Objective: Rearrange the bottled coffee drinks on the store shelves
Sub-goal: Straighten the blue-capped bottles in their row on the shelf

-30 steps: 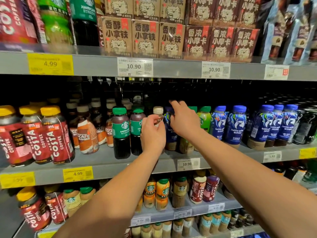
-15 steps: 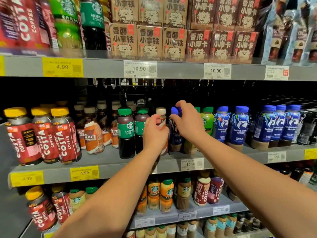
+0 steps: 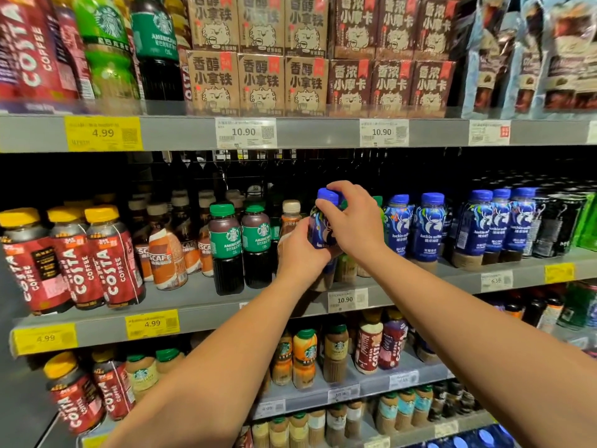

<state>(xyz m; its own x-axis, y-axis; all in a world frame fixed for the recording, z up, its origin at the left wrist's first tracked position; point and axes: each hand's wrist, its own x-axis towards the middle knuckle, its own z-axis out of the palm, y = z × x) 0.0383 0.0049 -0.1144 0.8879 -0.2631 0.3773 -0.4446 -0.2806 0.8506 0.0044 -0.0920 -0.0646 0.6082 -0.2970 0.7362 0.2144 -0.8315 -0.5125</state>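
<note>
My right hand (image 3: 353, 221) grips a blue-capped Luckin coffee bottle (image 3: 321, 227) by its cap and neck, at the front of the middle shelf (image 3: 193, 305). The bottle leans slightly left. My left hand (image 3: 300, 253) is wrapped round the lower body of a beige-capped brown bottle (image 3: 290, 211) just to the left, and its thumb side lies against the blue bottle. The left fingers are hidden behind the bottles. Two green-capped Starbucks Americano bottles (image 3: 239, 240) stand left of my hands. More blue Luckin bottles (image 3: 429, 227) stand in a row to the right.
Red Costa bottles (image 3: 97, 260) with yellow caps fill the shelf's left end, with Nescafe bottles (image 3: 166, 253) beside them. Dark cans (image 3: 555, 224) stand far right. Carton packs (image 3: 258, 79) line the shelf above. Starbucks and Costa bottles (image 3: 336, 354) sit on the shelf below.
My right hand has closed over the blue bottle's cap and drawn it forward and left, towards my left hand. My left hand stayed on the beige-capped bottle.
</note>
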